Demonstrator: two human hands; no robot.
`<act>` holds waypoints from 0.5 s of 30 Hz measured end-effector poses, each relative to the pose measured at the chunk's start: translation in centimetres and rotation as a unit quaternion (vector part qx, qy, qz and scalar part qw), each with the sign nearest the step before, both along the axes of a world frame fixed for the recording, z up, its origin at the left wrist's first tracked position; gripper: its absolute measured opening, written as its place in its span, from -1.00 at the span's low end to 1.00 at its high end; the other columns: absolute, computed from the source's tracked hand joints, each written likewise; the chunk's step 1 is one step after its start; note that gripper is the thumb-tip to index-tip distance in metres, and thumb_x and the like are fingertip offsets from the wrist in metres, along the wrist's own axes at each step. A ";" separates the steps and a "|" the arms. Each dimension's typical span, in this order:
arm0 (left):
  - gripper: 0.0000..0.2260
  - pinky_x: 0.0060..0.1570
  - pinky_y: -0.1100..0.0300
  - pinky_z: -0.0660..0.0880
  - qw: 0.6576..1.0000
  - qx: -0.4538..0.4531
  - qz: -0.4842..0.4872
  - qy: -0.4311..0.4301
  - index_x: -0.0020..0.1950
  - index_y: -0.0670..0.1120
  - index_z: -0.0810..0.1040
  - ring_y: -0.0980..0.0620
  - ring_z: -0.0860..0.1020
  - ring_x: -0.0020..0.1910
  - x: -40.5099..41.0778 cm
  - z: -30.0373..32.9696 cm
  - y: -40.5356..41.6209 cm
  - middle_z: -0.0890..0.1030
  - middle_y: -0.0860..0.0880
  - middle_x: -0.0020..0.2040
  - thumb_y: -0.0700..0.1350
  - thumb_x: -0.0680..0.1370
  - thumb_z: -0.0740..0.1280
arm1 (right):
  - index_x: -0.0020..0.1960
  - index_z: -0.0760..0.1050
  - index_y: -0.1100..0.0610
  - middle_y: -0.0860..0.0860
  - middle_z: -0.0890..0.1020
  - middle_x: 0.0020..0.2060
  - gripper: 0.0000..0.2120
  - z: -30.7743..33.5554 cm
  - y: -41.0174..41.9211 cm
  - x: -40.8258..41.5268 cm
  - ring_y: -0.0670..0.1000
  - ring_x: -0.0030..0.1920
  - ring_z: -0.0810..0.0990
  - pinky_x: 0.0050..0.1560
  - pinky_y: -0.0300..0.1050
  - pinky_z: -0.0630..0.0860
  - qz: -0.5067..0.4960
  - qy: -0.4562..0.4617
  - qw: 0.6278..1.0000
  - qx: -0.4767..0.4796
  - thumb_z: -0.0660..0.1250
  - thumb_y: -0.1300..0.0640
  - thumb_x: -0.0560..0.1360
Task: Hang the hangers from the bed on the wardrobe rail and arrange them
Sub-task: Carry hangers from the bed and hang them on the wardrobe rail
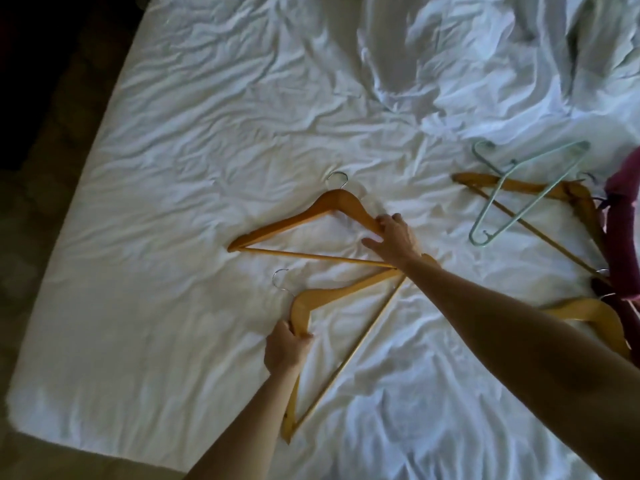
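Two wooden hangers lie on the white bed sheet in the middle. My right hand grips the right shoulder of the far wooden hanger, whose metal hook points away from me. My left hand grips the near wooden hanger at its neck, just below its metal hook. The two hangers overlap near my right wrist. To the right lie a pale green plastic hanger, another wooden hanger under it, and a further wooden hanger partly hidden by my right forearm.
Dark red padded hangers sit at the right edge of the bed. A crumpled white duvet is bunched at the far right. The bed's left edge borders a dark floor.
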State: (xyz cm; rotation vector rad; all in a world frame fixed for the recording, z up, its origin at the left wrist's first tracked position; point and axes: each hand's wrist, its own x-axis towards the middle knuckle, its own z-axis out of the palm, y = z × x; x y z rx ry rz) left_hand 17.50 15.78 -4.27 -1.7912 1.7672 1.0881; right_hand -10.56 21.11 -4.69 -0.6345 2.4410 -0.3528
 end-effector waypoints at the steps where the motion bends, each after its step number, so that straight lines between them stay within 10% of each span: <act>1: -0.65 -0.15 0.14 0.49 1.000 -0.004 0.005 0.004 0.00 -0.08 0.58 -0.13 0.64 -0.01 0.1 -0.5 0.1 0.66 -0.04 -0.06 0.09 0.35 0.53 | 0.26 0.51 0.10 0.15 0.58 0.15 -0.61 -0.7 -0.9 0.0 0.23 0.15 0.57 0.11 0.04 0.51 -0.002 -0.002 1.000 -0.006 0.42 -0.02 0.49; 6: -0.80 -0.34 0.18 0.45 0.991 0.066 0.059 0.101 -0.33 -0.07 0.54 -0.06 0.62 -0.30 0.8 -0.7 0.3 0.58 0.03 -0.39 -0.03 0.41 0.48 | 0.05 0.59 0.10 0.16 0.67 -0.07 -0.81 0.8 -1.9 1.0 0.24 -0.03 0.63 -0.18 -0.07 0.47 -0.028 -0.010 1.000 -0.008 0.32 0.11 0.46; 15: -0.73 -0.55 0.34 0.33 0.959 0.082 0.163 0.216 -0.36 -0.07 0.49 0.13 0.42 -0.57 0.3 13.7 0.7 0.48 0.00 -0.49 -0.13 0.54 0.38 | 0.01 0.52 -0.07 0.00 0.59 -0.37 -0.82 15.2 6.5 10.4 0.08 -0.42 0.53 -0.38 0.05 0.53 -0.139 -0.105 0.966 -0.193 0.34 0.13 0.43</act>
